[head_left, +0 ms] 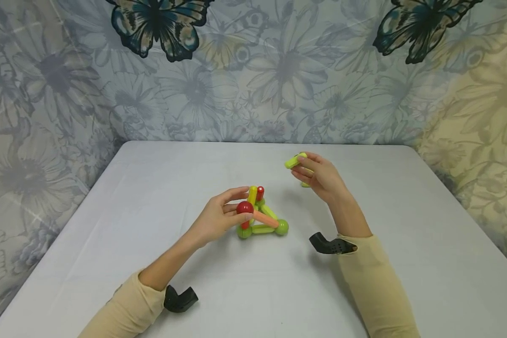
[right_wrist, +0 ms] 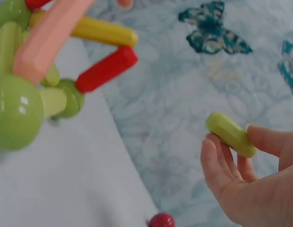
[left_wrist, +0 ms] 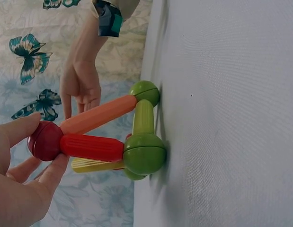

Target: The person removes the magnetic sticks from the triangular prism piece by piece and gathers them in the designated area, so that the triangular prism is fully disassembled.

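A toy frame of rods and balls stands on the table. Green balls point(head_left: 282, 227) and yellow-green rods point(head_left: 263, 229) form its base. My left hand point(head_left: 215, 216) pinches the red ball point(left_wrist: 44, 140) at its top between thumb and fingers. From that ball an orange rod point(left_wrist: 99, 115) and a red rod point(left_wrist: 93, 147) slope down to green balls. A yellow rod point(right_wrist: 104, 31) and another red rod point(right_wrist: 107, 69) rise at the far side, their upper ends free. To the right and farther back, my right hand point(head_left: 323, 178) holds a loose yellow-green rod point(right_wrist: 231, 134) above the table.
Another yellow-green piece point(head_left: 305, 184) shows partly behind the right hand. A red ball point(right_wrist: 162, 220) appears low in the right wrist view. The white table point(head_left: 253, 291) reaches back to a patterned cloth point(head_left: 253, 94) with butterflies. Black wrist devices point(head_left: 180, 299) jut from both sleeves.
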The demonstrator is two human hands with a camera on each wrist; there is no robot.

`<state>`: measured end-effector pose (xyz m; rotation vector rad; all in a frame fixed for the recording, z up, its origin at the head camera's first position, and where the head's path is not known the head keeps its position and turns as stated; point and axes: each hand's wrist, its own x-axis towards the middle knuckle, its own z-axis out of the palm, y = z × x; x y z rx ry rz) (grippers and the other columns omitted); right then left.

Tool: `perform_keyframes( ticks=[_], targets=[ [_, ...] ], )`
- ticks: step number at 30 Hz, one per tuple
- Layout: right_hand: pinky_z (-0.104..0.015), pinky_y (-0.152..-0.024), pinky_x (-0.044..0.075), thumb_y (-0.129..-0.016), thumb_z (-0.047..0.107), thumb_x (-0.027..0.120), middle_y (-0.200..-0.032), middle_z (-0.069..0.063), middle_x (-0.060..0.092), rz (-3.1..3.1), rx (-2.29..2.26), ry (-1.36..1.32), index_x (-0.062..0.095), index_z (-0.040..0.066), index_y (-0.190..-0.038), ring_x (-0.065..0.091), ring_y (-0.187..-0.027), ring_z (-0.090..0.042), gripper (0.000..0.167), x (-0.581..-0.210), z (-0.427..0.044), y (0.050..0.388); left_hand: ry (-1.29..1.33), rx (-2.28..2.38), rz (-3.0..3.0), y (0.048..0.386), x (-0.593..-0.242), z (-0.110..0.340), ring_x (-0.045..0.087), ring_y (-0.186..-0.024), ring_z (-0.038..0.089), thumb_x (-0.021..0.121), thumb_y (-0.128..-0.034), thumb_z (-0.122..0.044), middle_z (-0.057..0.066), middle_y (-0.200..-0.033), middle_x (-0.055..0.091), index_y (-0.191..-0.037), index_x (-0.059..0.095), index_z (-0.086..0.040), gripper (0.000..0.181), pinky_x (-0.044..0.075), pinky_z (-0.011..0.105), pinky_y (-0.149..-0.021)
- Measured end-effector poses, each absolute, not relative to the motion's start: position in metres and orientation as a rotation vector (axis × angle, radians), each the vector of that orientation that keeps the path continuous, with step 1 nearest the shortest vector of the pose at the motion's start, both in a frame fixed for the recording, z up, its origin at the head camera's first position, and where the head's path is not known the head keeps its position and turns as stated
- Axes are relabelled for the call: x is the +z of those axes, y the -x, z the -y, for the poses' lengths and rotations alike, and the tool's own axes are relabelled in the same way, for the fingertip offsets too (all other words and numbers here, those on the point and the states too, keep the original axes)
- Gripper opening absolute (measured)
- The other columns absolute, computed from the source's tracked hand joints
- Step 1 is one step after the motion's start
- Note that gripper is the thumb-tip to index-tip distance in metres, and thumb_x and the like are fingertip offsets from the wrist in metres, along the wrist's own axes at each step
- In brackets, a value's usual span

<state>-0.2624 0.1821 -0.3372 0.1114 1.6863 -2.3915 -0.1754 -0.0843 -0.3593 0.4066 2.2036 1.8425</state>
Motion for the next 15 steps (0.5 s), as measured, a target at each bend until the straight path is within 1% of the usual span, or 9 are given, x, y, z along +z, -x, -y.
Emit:
perform_keyframes(
  ticks=[4,8,14,15],
  targets=[
    [-0.027,-0.096,0.045,-0.097,0.011,0.054,-0.123,-0.008,0.048,-1.496,-2.476,-0.228,0.027,0.005,-0.147,0.054,-0.107,-0.019,0.057,-0.347,-0.195,0.269,-0.423,1.852,-2.180,0.176,-0.362,0.085,0.058,-0.112,0.025,0.073,-0.0842,-0.006,0.010,-0.135,0.048,-0.141,0.047,-0.012,0.063,0.052,0.031,-0.085],
    [-0.025,-0.097,0.043,-0.097,0.010,0.055,-0.125,-0.007,0.044,-1.420,-2.513,-0.320,0.017,0.010,-0.152,0.052,-0.109,-0.018,0.067,-0.354,-0.205,0.272,-0.439,1.850,-2.175,0.176,-0.362,0.085,0.058,-0.113,0.024,0.074,-0.0842,-0.009,0.010,-0.136,0.048,-0.141,0.046,-0.013,0.063,0.052,0.031,-0.085],
    [-0.026,-0.100,0.040,-0.099,0.009,0.050,-0.123,-0.009,0.044,-1.510,-2.417,-0.339,0.009,0.005,-0.152,0.051,-0.116,-0.019,0.067,-0.367,-0.217,0.272,-0.415,1.848,-2.199,0.177,-0.361,0.087,0.058,-0.112,0.023,0.075,-0.0830,-0.009,0.008,-0.134,0.049,-0.140,0.048,-0.015,0.063,0.052,0.030,-0.084],
    [-0.026,-0.099,0.040,-0.099,0.009,0.050,-0.122,-0.010,0.045,-1.528,-2.403,-0.355,0.010,0.005,-0.152,0.052,-0.115,-0.019,0.067,-0.369,-0.219,0.271,-0.424,1.851,-2.191,0.178,-0.361,0.088,0.058,-0.112,0.024,0.074,-0.0832,-0.008,0.009,-0.135,0.049,-0.140,0.048,-0.014,0.063,0.052,0.031,-0.085]
  ],
)
